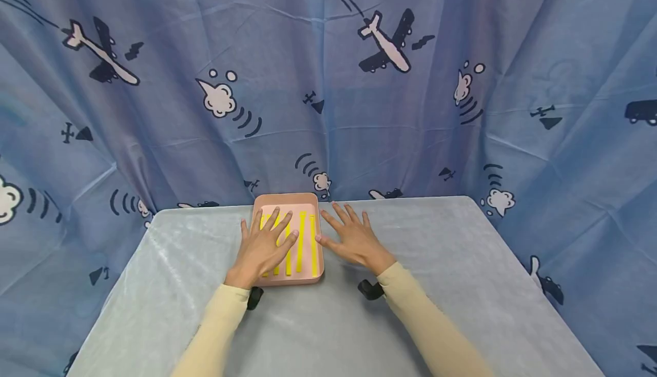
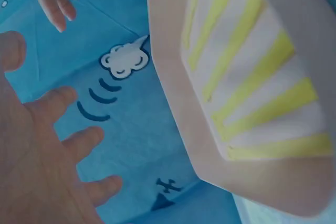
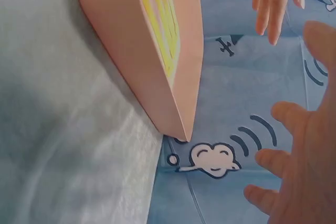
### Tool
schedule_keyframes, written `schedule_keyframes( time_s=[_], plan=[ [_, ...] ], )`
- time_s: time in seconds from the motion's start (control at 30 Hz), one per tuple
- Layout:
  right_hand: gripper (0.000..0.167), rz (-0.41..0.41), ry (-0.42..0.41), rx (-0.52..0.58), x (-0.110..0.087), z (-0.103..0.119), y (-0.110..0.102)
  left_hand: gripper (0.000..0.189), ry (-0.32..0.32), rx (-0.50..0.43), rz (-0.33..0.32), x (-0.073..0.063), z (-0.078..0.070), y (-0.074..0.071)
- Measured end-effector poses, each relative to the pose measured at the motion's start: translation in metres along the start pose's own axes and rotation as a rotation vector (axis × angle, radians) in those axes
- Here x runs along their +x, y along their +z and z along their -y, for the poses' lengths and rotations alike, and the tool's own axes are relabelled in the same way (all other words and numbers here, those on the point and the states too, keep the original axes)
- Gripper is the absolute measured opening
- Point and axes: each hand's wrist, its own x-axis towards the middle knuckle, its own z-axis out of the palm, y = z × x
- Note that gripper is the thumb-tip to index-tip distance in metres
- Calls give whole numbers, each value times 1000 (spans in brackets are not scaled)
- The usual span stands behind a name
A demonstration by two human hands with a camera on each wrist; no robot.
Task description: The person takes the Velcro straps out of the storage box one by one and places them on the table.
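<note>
A shallow pink tray (image 1: 287,199) lies near the table's far edge, with several flat yellow strips (image 1: 301,243) side by side along its length. My left hand (image 1: 260,250) is spread above the tray's left part, hiding portions of some strips. Just right of the tray, my right hand (image 1: 358,242) is held with fingers apart and nothing in it. In the left wrist view, the left hand (image 2: 42,150) appears beside the tray wall (image 2: 176,103), with a gap between. The right wrist view shows the right hand (image 3: 310,171) apart from the tray's outer side (image 3: 123,40).
A pale grey cloth covers the table (image 1: 462,286). Behind it hangs a blue curtain (image 1: 328,109) printed with planes and clouds. Dark wrist-worn devices, one being the right wrist device (image 1: 370,290), sit below both wrists.
</note>
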Motion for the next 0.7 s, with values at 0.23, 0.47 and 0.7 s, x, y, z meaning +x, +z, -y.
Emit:
schedule_keyframes(
  time_s=[0.23,0.47,0.7],
  plan=[
    [74,22,8,7,5,9,11,60,-54,-29,-1,-5,16,7],
    [73,46,1,21,6,13,14,57,-69,-73,-31,-11,26,9],
    [69,52,-9,57,8,22,17,58,-96,-142,-57,-15,35,8]
  ],
)
